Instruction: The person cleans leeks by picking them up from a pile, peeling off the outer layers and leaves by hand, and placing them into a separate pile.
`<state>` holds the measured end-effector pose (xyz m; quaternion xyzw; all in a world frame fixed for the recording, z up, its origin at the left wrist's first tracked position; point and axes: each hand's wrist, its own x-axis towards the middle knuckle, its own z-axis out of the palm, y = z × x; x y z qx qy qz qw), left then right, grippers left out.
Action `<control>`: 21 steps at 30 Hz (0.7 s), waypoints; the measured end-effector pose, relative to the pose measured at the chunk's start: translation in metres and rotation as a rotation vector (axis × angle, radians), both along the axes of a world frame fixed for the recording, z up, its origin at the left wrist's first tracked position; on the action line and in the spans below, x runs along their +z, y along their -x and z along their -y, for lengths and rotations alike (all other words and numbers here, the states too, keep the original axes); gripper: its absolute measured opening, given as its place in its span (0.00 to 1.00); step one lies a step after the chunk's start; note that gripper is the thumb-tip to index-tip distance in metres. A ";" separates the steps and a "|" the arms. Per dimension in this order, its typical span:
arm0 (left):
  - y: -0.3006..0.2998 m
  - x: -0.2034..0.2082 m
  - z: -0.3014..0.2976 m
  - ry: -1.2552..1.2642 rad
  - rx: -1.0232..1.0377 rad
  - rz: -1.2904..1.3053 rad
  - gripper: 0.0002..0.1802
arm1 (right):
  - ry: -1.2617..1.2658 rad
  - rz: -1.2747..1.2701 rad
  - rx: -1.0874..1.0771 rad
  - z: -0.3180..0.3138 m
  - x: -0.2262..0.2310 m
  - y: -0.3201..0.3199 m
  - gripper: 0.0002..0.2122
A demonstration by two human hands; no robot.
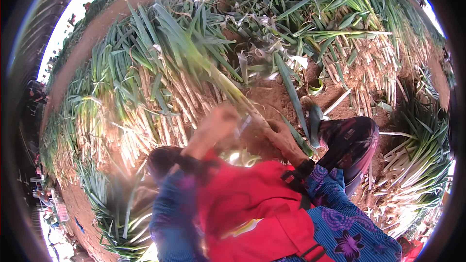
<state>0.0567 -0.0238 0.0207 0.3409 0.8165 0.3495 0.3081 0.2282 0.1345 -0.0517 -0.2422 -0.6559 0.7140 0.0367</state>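
A: Status?

B: Both hands on one leek [213, 75]. Right hand [284, 138] is clenched round its white shank, low down. Left hand [218, 121] is blurred, seems to pinch a thin blade-like tool [245, 125] at the same end; grip not certain. The leek runs up and left from the hands, leaves over the big pile [145, 82].

A: Done so far?

B: Hard to split. Pale, clean-looking stalks lie in a heap [417, 160] at the right edge of the dirt patch [272, 99]; I'd judge those finished. Loose leaf scraps [272, 51] lie on the soil above the hands.

A: Left?

B: A lot, by my read. The pile spans the left and top of the ground, roots toward the person, soil on them. Another bunch [116, 208] lies bottom left, blurred.

A: So early?

B: Early to middle, I'd say. Can't count either stack.
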 end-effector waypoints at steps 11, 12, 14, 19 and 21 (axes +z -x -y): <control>0.076 0.031 -0.004 -0.889 0.501 0.718 0.26 | -0.039 -0.085 0.175 -0.006 0.040 -0.020 0.19; 0.087 0.036 0.000 -0.980 0.453 0.724 0.25 | 0.037 -0.086 0.190 -0.004 0.043 -0.019 0.19; 0.085 0.044 0.004 -1.039 0.409 0.763 0.19 | 0.102 -0.011 0.213 -0.010 0.027 -0.015 0.18; 0.087 0.027 0.010 -1.077 0.380 0.721 0.20 | -0.282 0.175 0.191 -0.013 0.024 0.028 0.15; 0.082 0.021 -0.006 -1.019 0.462 0.519 0.19 | -0.454 -0.055 0.153 -0.018 0.027 0.055 0.16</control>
